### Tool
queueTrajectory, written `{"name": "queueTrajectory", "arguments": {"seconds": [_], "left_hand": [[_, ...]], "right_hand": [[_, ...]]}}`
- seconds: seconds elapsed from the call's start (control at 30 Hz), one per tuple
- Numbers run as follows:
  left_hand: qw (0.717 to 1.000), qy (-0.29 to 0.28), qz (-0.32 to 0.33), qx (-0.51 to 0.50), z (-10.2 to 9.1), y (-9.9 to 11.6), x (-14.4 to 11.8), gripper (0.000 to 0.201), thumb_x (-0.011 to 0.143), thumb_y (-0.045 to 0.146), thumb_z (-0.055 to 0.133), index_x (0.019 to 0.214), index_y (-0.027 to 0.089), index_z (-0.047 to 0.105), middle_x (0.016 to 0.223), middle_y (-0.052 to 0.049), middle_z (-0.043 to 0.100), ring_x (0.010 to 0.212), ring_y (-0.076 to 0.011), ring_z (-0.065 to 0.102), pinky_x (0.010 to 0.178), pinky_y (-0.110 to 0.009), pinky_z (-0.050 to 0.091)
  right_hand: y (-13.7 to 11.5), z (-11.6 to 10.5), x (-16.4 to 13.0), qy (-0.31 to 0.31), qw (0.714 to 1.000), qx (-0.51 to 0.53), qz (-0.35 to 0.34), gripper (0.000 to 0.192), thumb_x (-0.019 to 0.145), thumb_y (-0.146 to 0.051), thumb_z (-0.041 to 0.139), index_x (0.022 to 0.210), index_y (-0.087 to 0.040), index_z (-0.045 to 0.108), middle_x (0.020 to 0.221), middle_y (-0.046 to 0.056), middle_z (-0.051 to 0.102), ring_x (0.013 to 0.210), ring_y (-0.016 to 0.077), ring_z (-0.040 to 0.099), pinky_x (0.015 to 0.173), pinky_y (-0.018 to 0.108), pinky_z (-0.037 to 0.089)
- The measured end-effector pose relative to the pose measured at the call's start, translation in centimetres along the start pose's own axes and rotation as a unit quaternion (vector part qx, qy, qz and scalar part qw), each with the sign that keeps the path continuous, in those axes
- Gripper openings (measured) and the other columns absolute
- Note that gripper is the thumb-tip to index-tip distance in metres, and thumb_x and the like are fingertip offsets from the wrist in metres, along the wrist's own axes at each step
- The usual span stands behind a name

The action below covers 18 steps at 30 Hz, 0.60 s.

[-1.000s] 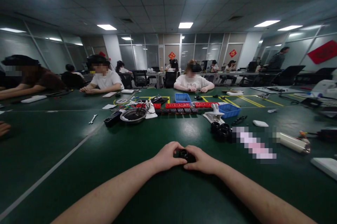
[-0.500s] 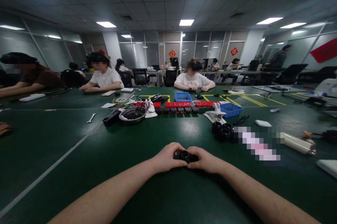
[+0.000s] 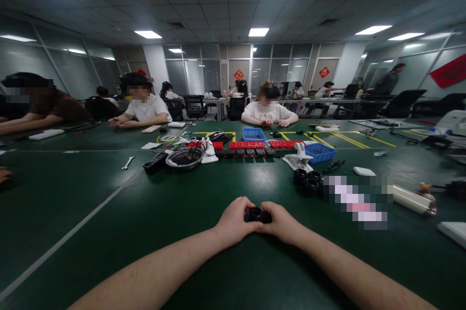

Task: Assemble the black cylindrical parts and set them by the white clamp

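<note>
Between my two hands sits a small black ring-shaped part [image 3: 257, 214] with a round opening on top, just over the green table [image 3: 189, 261]. My left hand [image 3: 236, 220] closes on it from the left, thumb in front and fingers behind. From the right, my right hand [image 3: 282, 222] grips it the same way, the two thumbs nearly meeting. The part's underside and sides are hidden by my fingers. Ahead to the right stands a cluster of several similar black round parts [image 3: 309, 181].
Farther out lie red and black power strips [image 3: 247, 145], a metal bowl of cables [image 3: 185, 158], blue trays [image 3: 321, 152] and a white clamp stand [image 3: 298, 157]. A wrench [image 3: 127, 163] is at left, a cream cylinder [image 3: 411, 199] at right. Co-workers sit across the table.
My hands stay at nearly the same spot around the black part. The thumbs and the part have shifted very slightly.
</note>
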<state>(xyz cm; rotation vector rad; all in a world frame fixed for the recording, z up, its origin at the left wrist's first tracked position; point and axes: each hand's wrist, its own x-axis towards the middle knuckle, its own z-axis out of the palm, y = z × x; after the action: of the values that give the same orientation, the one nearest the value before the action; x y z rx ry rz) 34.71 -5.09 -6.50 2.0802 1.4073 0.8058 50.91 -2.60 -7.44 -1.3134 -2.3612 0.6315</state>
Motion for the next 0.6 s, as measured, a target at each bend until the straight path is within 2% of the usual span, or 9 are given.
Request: {"name": "queueTrajectory", "arguments": {"seconds": [0.13, 0.27, 0.37, 0.47, 0.6], "left_hand": [[0.998, 0.052, -0.014, 0.014, 0.7, -0.3, 0.1, 0.027, 0.062, 0.03, 0.065, 0.082, 0.018, 0.051, 0.083, -0.001, 0.049, 0.076, -0.0168, 0.047, 0.063, -0.025, 0.037], [0.999, 0.043, 0.021, -0.004, 0.4, -0.5, 0.2, 0.026, 0.063, 0.025, 0.064, 0.084, 0.018, 0.051, 0.085, -0.001, 0.05, 0.078, -0.0165, 0.047, 0.065, -0.025, 0.038], [0.999, 0.001, 0.049, -0.015, -0.3, -0.5, 0.3, 0.026, 0.063, 0.024, 0.064, 0.086, 0.018, 0.052, 0.084, 0.0, 0.05, 0.075, -0.0152, 0.047, 0.064, -0.024, 0.038], [0.997, -0.037, 0.066, -0.012, -0.9, -0.6, 0.4, 0.028, 0.064, 0.027, 0.063, 0.089, 0.018, 0.053, 0.082, 0.0, 0.049, 0.072, -0.0142, 0.046, 0.062, -0.023, 0.037], [0.995, -0.066, 0.077, -0.013, -1.4, -0.6, 0.6, 0.03, 0.066, 0.031, 0.062, 0.092, 0.019, 0.054, 0.084, 0.0, 0.049, 0.072, -0.014, 0.045, 0.062, -0.022, 0.037]], "right_hand": [[-1.1, 1.0, -0.3, 0.073, 0.991, -0.11, 0.036, 0.019, 0.065, -0.03, 0.058, 0.067, -0.017, 0.045, 0.069, 0.001, 0.052, 0.064, 0.0148, 0.046, 0.054, 0.023, 0.03], [-1.7, 0.8, -0.5, 0.088, 0.983, -0.161, 0.024, 0.024, 0.066, -0.037, 0.057, 0.075, -0.016, 0.05, 0.078, 0.005, 0.055, 0.073, 0.0197, 0.049, 0.062, 0.028, 0.033], [-1.1, 0.0, -0.5, 0.057, 0.995, -0.08, -0.029, 0.036, 0.062, -0.037, 0.062, 0.089, -0.017, 0.052, 0.088, 0.006, 0.054, 0.08, 0.0204, 0.049, 0.067, 0.029, 0.035], [-0.1, -0.8, -0.3, -0.02, 0.994, 0.054, -0.095, 0.041, 0.063, -0.028, 0.063, 0.101, -0.018, 0.051, 0.092, 0.004, 0.055, 0.084, 0.0188, 0.05, 0.072, 0.028, 0.037], [0.5, -1.4, 0.0, -0.077, 0.984, 0.143, -0.076, 0.026, 0.065, -0.021, 0.061, 0.09, -0.015, 0.057, 0.082, 0.002, 0.054, 0.077, 0.0168, 0.051, 0.067, 0.026, 0.039]]}}
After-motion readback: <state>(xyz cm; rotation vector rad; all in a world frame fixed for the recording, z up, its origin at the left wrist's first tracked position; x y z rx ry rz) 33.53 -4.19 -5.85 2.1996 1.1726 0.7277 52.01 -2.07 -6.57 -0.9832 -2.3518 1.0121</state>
